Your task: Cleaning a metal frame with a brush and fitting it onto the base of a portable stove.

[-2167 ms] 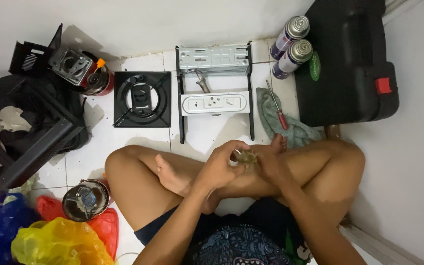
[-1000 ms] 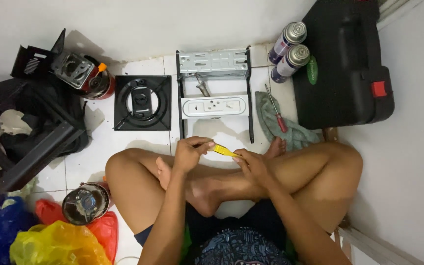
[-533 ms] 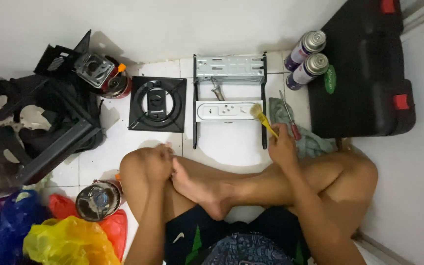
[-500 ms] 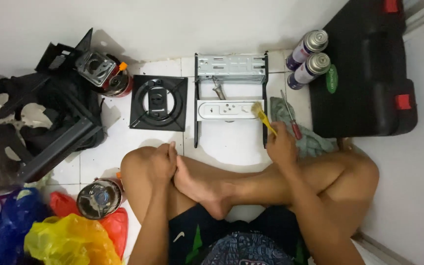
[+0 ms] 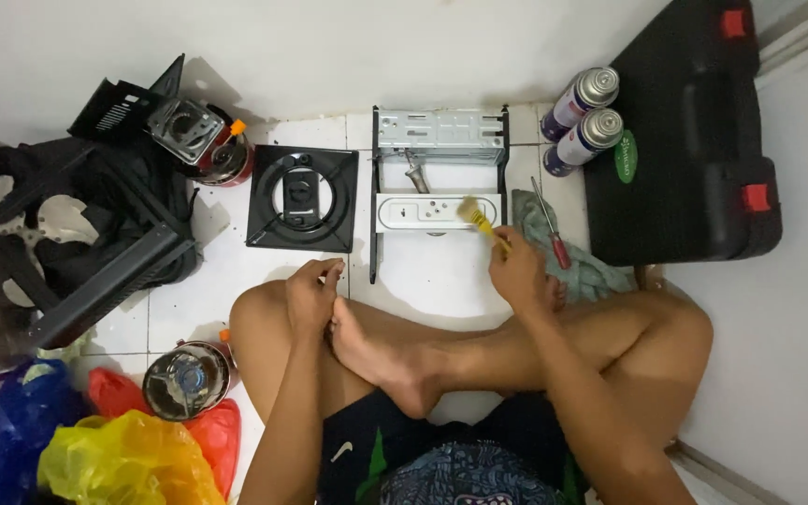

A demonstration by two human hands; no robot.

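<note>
Bare metal stove frame (image 5: 438, 140), matt black plastic case (image 5: 694, 140), glossy floor tiles (image 5: 432, 276)

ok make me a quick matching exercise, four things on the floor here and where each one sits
Things
1. yellow brush
2. red-handled screwdriver
3. two spray cans
4. black square burner plate

Places
A. on the grey-green cloth
B. left of the metal stove frame
C. in the right hand, bristles at the white panel
D. beside the black case, by the wall

Pairs: 1-C, 2-A, 3-D, 4-B
</note>
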